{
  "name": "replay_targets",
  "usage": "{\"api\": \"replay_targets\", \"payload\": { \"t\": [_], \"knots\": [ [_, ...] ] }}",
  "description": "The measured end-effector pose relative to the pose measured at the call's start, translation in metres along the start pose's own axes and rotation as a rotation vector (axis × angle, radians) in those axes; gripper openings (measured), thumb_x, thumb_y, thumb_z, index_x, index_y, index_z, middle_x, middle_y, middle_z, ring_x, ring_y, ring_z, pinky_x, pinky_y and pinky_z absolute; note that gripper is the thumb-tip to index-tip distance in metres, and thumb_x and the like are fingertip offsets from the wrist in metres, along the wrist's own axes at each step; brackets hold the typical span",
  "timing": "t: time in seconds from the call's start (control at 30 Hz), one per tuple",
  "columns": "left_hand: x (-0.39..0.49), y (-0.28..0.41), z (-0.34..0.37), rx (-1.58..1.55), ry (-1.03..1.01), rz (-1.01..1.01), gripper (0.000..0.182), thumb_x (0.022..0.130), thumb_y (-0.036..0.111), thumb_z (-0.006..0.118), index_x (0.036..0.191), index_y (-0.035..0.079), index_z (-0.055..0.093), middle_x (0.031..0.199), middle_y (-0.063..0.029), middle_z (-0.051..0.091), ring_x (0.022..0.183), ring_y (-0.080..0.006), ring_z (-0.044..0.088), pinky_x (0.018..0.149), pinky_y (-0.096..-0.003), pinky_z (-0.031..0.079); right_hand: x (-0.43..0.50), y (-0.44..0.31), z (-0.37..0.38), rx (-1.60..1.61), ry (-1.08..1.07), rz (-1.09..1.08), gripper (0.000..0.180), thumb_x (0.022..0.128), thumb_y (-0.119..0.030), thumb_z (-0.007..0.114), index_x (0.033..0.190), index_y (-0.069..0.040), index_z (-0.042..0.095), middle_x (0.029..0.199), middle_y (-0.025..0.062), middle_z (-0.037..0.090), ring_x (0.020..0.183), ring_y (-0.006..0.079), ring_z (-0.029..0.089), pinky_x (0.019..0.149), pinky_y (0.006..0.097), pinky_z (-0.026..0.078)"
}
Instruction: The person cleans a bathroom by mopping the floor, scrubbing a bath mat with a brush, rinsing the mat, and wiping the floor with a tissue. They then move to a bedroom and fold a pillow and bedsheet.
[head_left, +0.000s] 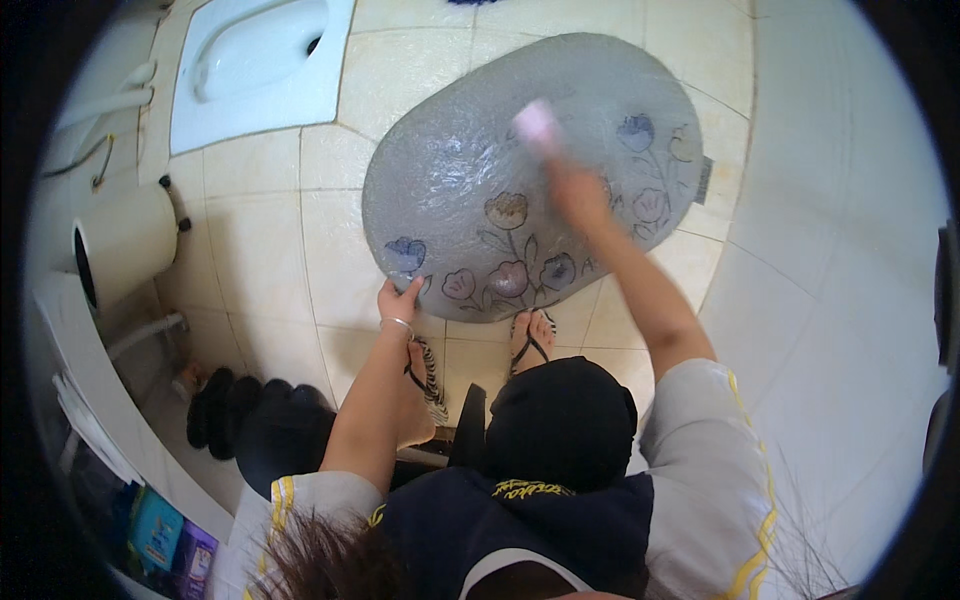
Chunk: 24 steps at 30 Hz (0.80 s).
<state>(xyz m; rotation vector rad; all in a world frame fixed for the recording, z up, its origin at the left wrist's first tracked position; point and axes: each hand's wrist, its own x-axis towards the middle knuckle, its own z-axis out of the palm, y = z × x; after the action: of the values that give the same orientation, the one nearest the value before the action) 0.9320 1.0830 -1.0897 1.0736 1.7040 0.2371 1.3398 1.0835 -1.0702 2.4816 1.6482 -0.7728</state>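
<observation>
A wet grey oval bath mat (442, 172) with printed tulips lies on the tiled floor before me. My right hand (577, 191), blurred by motion, holds a pink brush or similar scrubbing tool (538, 127) against the mat's upper middle part; its exact kind cannot be told. My left hand (400, 298), with a silver bangle at the wrist, grips the mat's lower left edge between thumb and fingers. A tag (704, 181) sticks out from the mat's right edge.
A white squat toilet (259, 67) is set in the floor at the upper left. A cream cylindrical bin (131, 244) lies on its side at the left, near pipes. My feet in zebra-patterned flip-flops (532, 341) stand just below the mat. A white wall (810, 187) bounds the right.
</observation>
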Motion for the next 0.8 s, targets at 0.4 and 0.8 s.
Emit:
{"api": "replay_targets", "payload": {
  "t": [0.4, 0.8],
  "knots": [
    [0.020, -0.025, -0.002, 0.208, 0.029, -0.024, 0.035, 0.082, 0.022, 0.075, 0.103, -0.004, 0.063, 0.091, -0.0112, 0.069, 0.076, -0.0172, 0.063, 0.066, -0.0318, 0.051, -0.008, -0.194, 0.040, 0.455, -0.580, -0.670, 0.061, 0.099, -0.052, 0.034, 0.121, 0.000, 0.059, 0.104, 0.0243, 0.066, 0.098, 0.0381, 0.065, 0.085, 0.0489, 0.051],
    [0.010, -0.003, 0.005, 0.138, -0.022, -0.010, 0.050, 0.093, 0.041, 0.060, 0.100, -0.008, 0.064, 0.088, -0.0179, 0.069, 0.078, -0.0261, 0.064, 0.073, -0.0387, 0.050, -0.175, 0.146, 0.038, 0.383, 0.554, 0.769, 0.047, 0.100, -0.028, 0.042, 0.147, -0.026, 0.037, 0.091, 0.0241, 0.066, 0.075, 0.0400, 0.063, 0.068, 0.0451, 0.049]
  ]
}}
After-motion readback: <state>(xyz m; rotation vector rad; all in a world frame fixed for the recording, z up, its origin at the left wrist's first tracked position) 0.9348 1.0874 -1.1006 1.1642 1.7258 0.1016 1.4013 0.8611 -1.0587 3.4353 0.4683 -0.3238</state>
